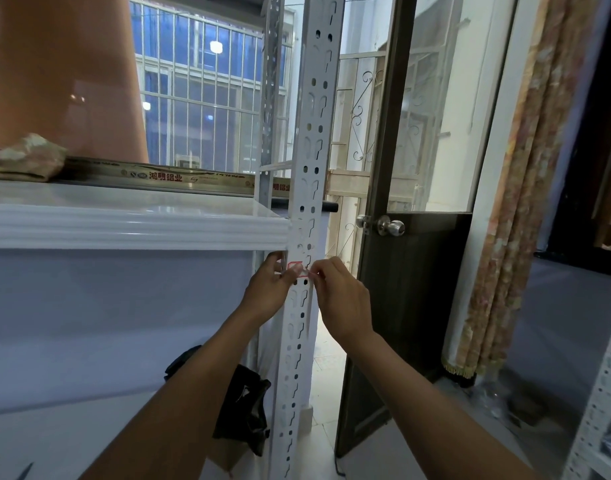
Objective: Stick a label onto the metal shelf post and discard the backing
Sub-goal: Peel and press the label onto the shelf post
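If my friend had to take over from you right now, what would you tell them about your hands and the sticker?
Left hand: fingertips press the red-edged label against the white metal post, just under the shelf.
Right hand: pinches the right side of the label, or its backing; too small to tell which.
Done: the label is at the post, partly on.
Left: smooth it flat, pull the backing free, throw the backing away. No bin is in view.
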